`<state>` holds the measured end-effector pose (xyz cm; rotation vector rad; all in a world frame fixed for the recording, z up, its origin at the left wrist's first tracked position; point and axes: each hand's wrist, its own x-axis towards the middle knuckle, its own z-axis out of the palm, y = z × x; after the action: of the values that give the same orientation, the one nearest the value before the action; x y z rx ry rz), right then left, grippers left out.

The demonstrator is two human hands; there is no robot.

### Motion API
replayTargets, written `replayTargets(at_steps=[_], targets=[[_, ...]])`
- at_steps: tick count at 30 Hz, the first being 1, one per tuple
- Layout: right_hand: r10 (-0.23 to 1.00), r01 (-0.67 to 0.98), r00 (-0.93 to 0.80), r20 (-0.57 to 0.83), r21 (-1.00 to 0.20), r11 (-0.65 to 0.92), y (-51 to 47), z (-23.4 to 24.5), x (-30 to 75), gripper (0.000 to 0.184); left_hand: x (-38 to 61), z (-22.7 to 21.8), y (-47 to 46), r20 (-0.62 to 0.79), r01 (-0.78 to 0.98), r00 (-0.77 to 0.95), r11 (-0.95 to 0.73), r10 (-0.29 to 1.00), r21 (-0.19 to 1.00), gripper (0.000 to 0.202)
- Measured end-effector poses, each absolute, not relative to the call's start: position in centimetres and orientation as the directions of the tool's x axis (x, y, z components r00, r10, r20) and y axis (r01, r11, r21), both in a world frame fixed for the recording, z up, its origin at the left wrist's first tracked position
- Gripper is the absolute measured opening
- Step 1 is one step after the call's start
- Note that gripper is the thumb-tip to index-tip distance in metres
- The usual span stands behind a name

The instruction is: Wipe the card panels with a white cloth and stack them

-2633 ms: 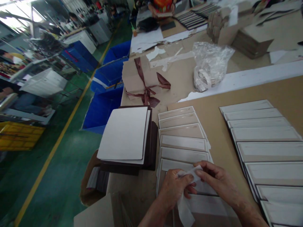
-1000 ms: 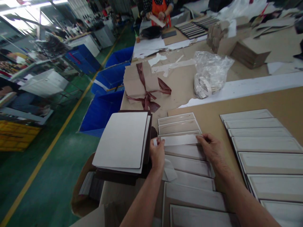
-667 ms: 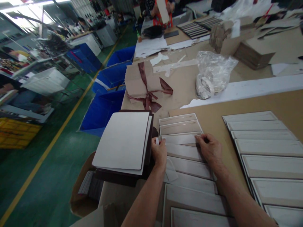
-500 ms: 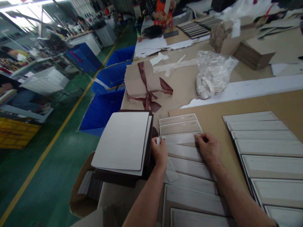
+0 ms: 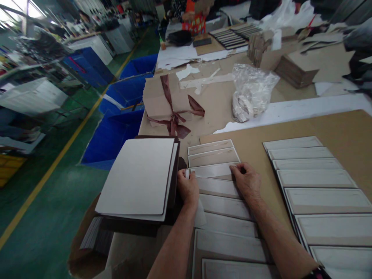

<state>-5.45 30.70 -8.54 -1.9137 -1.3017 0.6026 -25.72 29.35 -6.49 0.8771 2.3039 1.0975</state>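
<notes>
A column of overlapping grey-white cards point(image 5: 221, 209) lies on a brown board point(image 5: 261, 139) in front of me. My left hand point(image 5: 188, 188) pinches the left end of a white strip point(image 5: 212, 170) laid across the third card from the far end. My right hand point(image 5: 246, 179) presses the strip's right end with curled fingers. A loose piece of white backing paper point(image 5: 200, 215) hangs under my left wrist.
A second column of cards point(image 5: 316, 190) lies to the right. A stack of white-topped dark boards point(image 5: 136, 178) sits left of my hands. Farther off are a ribbon-tied bundle point(image 5: 168, 102), a plastic bag point(image 5: 251, 91) and blue bins point(image 5: 116, 128). A person point(image 5: 194, 15) works at the far end.
2.6 s ago both hands held white paper near the close cards. They then reached to the third card and laid the strip on it, and have stayed there since.
</notes>
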Motion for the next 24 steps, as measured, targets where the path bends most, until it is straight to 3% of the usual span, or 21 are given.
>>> replayTargets(at_steps=[24], targets=[[0.903,0.569,0.413,-0.118,-0.741,-0.357,31.66,-7.78,-5.31,0.028,-25.78,-6.37,29.61,-0.101,0.428,-0.683,0.509,0.723,0.747,0.017]])
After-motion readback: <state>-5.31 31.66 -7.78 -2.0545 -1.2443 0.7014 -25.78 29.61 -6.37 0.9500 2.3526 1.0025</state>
